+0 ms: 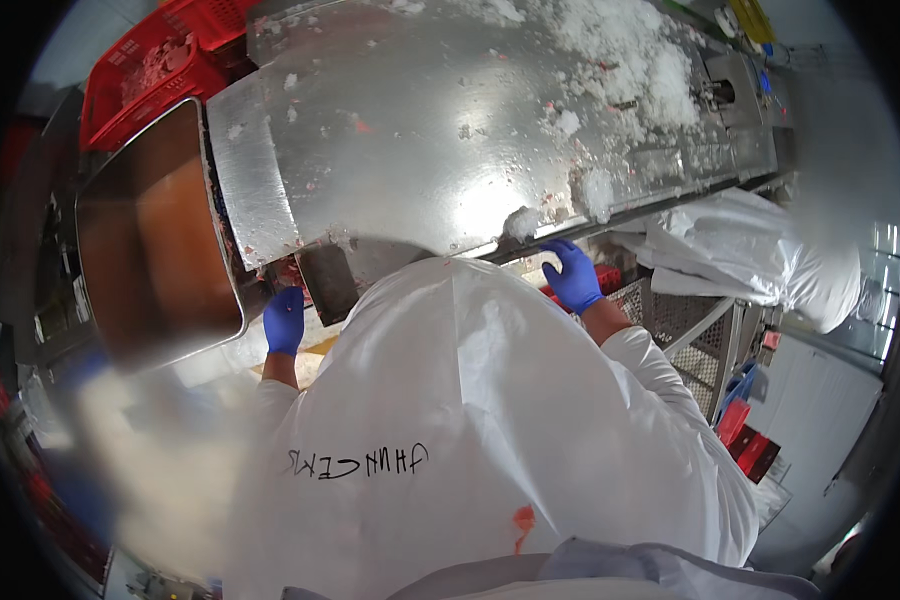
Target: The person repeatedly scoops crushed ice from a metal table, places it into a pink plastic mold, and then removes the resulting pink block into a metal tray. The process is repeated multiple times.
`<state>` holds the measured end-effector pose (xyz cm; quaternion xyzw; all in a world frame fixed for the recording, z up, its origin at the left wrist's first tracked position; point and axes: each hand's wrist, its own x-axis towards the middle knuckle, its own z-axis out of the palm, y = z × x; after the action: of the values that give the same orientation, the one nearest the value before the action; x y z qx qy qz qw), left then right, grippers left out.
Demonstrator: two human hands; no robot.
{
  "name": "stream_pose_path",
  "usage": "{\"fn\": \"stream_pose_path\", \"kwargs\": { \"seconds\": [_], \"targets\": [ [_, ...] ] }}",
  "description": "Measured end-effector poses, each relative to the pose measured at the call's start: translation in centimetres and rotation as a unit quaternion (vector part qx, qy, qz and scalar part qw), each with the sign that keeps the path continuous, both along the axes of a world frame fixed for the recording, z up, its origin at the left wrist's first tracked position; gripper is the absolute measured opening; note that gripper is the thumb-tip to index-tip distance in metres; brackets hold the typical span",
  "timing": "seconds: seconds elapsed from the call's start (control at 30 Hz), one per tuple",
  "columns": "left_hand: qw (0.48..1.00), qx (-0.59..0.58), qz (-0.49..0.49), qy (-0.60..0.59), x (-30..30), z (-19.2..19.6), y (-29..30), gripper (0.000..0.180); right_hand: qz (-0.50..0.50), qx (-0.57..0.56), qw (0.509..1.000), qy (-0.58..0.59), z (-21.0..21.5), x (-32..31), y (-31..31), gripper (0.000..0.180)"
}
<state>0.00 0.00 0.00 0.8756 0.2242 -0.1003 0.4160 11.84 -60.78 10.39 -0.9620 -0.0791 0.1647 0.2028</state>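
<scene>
Here, steel table edge, right hand seemingly gripping, left hand below.

Bright overhead light, even white tone overall. Hard specular glare on the steel table, hottest patch near its lower middle; crushed ice on it is close to blown out, little texture left. White apron is bright too but folds still read. Metal tray at left shows a dark brownish reflection, edges soft. Lower left is smeared and hazy, looks like fog or a smudge on the lens. Strong fisheye: table edges bow, black vignette rings the frame, corners lost. Blue-gloved left hand and right hand are acceptably sharp, shadow beneath the table edge
</scene>
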Motion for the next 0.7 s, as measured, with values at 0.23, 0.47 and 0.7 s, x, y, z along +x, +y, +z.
{"fn": "stream_pose_path", "kwargs": {
  "seconds": [0.23, 0.47, 0.7],
  "targets": [
    [0.993, -0.060, 0.082, -0.065, 0.0, 1.8, 0.4, 0.027, -0.142, -0.011, 0.986, -0.086, -0.3, 8.0, -6.1, 0.075],
    [0.984, 0.093, 0.018, -0.153, 2.7, 13.8, -9.2, 0.021, -0.152, -0.004, 0.987, -0.049, -13.2, 18.1, -17.5, 0.090],
    [0.989, 0.018, -0.129, -0.073, 7.6, 18.0, -20.9, 0.024, 0.090, 0.348, 0.869, 0.339, 1.1, 18.1, 14.7, 0.084]
  ]
}}
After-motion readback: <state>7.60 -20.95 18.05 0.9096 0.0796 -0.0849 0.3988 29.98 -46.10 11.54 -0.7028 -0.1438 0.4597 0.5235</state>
